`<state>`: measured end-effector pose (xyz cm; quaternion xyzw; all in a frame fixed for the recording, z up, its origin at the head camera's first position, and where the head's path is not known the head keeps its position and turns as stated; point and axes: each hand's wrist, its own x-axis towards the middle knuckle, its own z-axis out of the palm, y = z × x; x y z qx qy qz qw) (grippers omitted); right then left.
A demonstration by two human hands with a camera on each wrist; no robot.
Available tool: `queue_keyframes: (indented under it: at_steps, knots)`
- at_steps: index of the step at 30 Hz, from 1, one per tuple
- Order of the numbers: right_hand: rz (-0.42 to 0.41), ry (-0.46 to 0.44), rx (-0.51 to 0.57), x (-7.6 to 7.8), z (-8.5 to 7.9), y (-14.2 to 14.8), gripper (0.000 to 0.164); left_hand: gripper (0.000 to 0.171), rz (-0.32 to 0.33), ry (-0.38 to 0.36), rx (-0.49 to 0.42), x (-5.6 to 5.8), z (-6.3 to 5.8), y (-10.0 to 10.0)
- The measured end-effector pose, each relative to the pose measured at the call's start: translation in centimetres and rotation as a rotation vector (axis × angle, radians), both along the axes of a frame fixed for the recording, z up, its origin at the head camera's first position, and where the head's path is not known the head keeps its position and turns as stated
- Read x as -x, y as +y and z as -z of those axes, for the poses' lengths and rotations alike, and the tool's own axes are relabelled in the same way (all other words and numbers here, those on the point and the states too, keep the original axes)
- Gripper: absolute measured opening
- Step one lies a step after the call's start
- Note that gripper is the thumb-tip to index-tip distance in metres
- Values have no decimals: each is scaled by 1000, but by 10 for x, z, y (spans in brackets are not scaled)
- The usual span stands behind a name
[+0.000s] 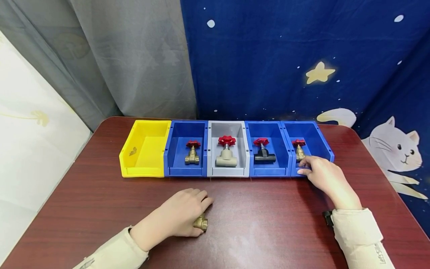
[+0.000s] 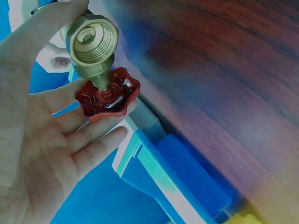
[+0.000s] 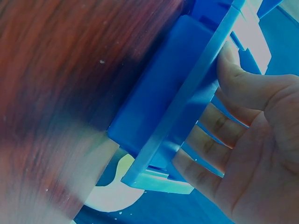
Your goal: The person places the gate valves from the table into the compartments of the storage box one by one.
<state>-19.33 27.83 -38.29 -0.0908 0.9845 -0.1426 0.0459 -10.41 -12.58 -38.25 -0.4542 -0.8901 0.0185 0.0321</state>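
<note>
My left hand (image 1: 183, 213) holds a brass gate valve (image 1: 201, 223) over the table in front of the bins. In the left wrist view, the thumb lies on the valve body and the red handwheel (image 2: 86, 103) rests against the fingers. My right hand (image 1: 324, 175) reaches over the front of the rightmost blue bin (image 1: 317, 132). Its fingertips are beside another brass valve (image 1: 300, 151) with a red handwheel. In the right wrist view the bin wall (image 3: 173, 112) hides the fingertips and that valve, so any grip on it is unclear.
Left of that bin stand a blue bin (image 1: 268, 171) with a black valve (image 1: 265, 157), a grey bin (image 1: 228, 172) with a beige valve (image 1: 226, 158), a blue bin (image 1: 184, 172) with a brass valve (image 1: 192, 157), and a yellow bin (image 1: 142, 172). Curtains (image 1: 252, 56) hang behind the table.
</note>
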Motion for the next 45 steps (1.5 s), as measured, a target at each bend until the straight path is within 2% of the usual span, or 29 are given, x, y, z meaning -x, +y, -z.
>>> queue_keyframes:
  at_steps: [10, 17, 26, 35, 45]
  knots:
    - [3, 2, -1, -1, -1, -1, 20, 67, -19, 12, -14, -3, -4, -14]
    - [4, 0, -1, -1, -1, -2, 21, 67, -67, -28, -6, -8, -8, -32]
    - [0, -4, 0, -1, -1, 1, 21, 68, -88, -6, -45, -11, -7, -54]
    - [3, 4, 1, -1, 0, 0, 20, 72, -144, -23, -9, -12, -13, -73]
    - [3, 7, 2, -1, 0, 0, 21, 73, -210, -19, -31, -13, -17, -91]
